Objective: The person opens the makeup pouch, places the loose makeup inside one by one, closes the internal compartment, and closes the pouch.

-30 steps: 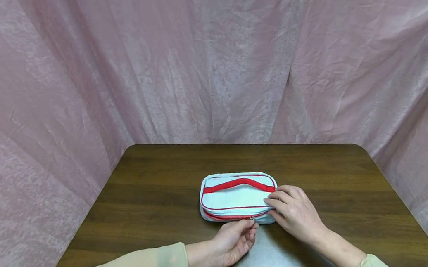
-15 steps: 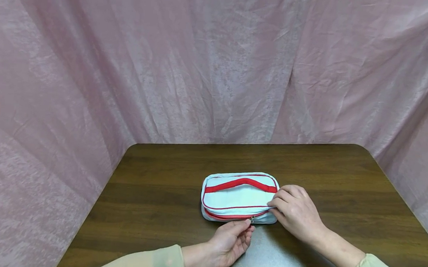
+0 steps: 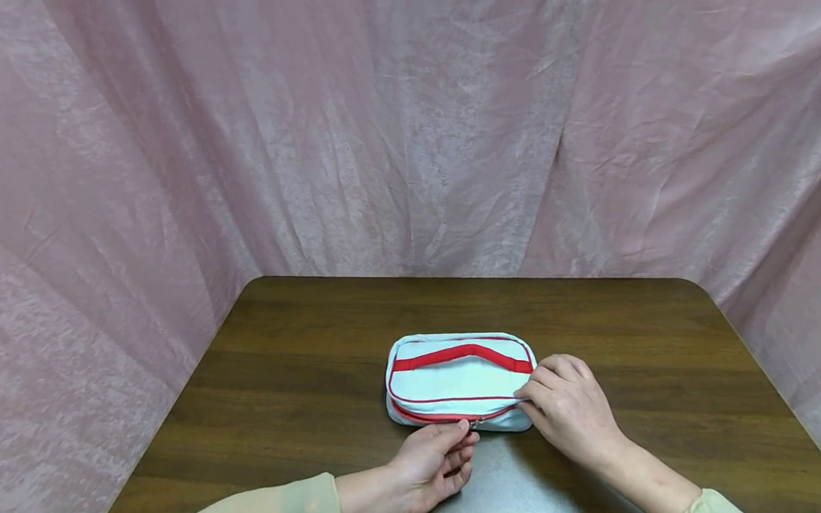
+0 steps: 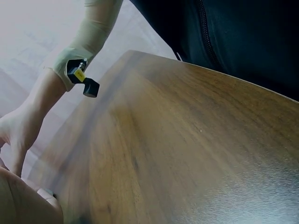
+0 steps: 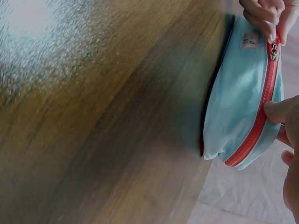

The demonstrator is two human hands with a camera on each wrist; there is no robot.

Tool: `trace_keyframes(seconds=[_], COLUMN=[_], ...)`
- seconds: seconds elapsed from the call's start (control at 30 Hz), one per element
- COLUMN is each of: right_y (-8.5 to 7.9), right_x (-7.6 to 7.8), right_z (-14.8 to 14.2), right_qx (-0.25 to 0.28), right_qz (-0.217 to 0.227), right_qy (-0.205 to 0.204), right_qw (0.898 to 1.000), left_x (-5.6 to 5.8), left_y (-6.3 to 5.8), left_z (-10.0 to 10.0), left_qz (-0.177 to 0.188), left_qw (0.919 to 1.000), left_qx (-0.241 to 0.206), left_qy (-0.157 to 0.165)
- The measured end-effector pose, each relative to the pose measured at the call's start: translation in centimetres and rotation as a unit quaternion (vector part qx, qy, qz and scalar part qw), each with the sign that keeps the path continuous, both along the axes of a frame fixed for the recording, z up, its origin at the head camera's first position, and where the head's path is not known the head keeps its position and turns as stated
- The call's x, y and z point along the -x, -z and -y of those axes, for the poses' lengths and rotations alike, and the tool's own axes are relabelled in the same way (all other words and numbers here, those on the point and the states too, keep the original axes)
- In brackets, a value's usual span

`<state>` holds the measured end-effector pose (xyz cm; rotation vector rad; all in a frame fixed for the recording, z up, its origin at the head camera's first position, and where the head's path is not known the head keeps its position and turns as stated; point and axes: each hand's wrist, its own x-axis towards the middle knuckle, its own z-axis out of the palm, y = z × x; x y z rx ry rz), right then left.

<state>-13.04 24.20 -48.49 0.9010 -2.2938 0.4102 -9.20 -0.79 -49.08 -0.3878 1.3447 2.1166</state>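
A white pouch [image 3: 419, 384] with red piping and a red top handle [image 3: 464, 354] lies on the table. Along its front runs a red zipper [image 3: 435, 418]. My left hand [image 3: 431, 469] pinches the zipper at its metal pull [image 3: 475, 423], right of the front's middle. With its thumb on the red zipper band and fingers behind the upper edge, my right hand [image 3: 571, 411] grips the pouch's front right corner. The right wrist view shows the pouch's pale side [image 5: 238, 88] and the metal slider [image 5: 274, 51] close to the left fingertips. The pouch's inside is hidden.
The brown wooden table [image 3: 305, 336] extends around the pouch, its far edge meeting pink curtains [image 3: 419, 130]. A dark garment with a zipper [image 4: 233, 37] shows beyond the near edge in the left wrist view.
My left hand has slid leftward along the pouch's front, and the zipper pull has moved left with it. My right fingers have drawn in on the right corner; the pouch has shifted slightly right.
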Motion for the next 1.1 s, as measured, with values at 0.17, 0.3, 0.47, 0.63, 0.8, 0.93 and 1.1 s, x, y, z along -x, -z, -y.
trace_keyframes(seconds=[0.17, 0.3, 0.47, 0.63, 0.8, 0.93, 1.1], right_y=[0.0, -0.1, -0.1, 0.0, 0.0, 0.0, 0.0], right_x=[0.1, 0.1, 0.2, 0.3, 0.3, 0.2, 0.2], right_z=[0.1, 0.1, 0.1, 0.0, 0.0, 0.0, 0.1], right_qx=[0.0, -0.003, -0.003, 0.001, 0.0, 0.0, 0.0], right_qz=[-0.005, -0.001, -0.004, -0.014, -0.013, -0.011, -0.01], right_qy=[-0.003, 0.0, -0.004, -0.01, -0.009, -0.009, -0.012], right_qw=[1.0, 1.0, 1.0, 1.0, 1.0, 1.0, 1.0], left_x=[-0.1, -0.2, -0.1, -0.1, -0.2, -0.2, -0.1], left_y=[-0.1, -0.1, 0.0, -0.1, -0.2, -0.2, -0.3], left_z=[0.5, 0.9, 1.6, 2.4, 3.0, 3.7, 4.2], left_qz=[-0.002, -0.008, -0.004, 0.002, -0.004, -0.003, -0.006], left_qw=[0.9998, 0.9994, 0.9992, 0.999, 0.9989, 0.9987, 0.9987], left_qx=[0.014, 0.022, 0.024, 0.029, 0.035, 0.039, 0.04], left_qy=[-0.011, -0.023, -0.031, -0.034, -0.033, -0.033, -0.03])
